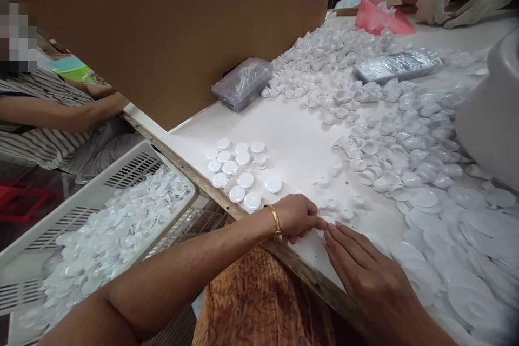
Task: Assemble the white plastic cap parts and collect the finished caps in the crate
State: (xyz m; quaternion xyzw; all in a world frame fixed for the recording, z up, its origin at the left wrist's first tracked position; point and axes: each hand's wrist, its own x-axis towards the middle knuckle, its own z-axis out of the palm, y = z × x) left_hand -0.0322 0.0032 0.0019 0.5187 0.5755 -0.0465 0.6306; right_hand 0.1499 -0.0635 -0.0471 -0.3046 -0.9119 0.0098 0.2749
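Over the near edge of the white tabletop, my left hand [299, 216] and my right hand [363, 254] meet at the fingertips. A small white plastic piece [327, 219] shows between and just beyond them, partly hidden by the fingers. The left fingers are curled in, with the index pointing at the piece. On the right, the fingers lie close together and the thumb is hidden. Left of my hands sits a group of round white plastic caps [245, 180], some stacked. A few small white pieces [346, 214] lie just past my fingertips.
A heap of white plastic cups [377, 146] and flat white discs [441, 248] covers the right side. Wrapped packs [243, 84] and a pink scoop [379, 16] stand farther back. Left are a brown board [182, 27] and a filled crate [188, 200]. Two other people sit nearby.
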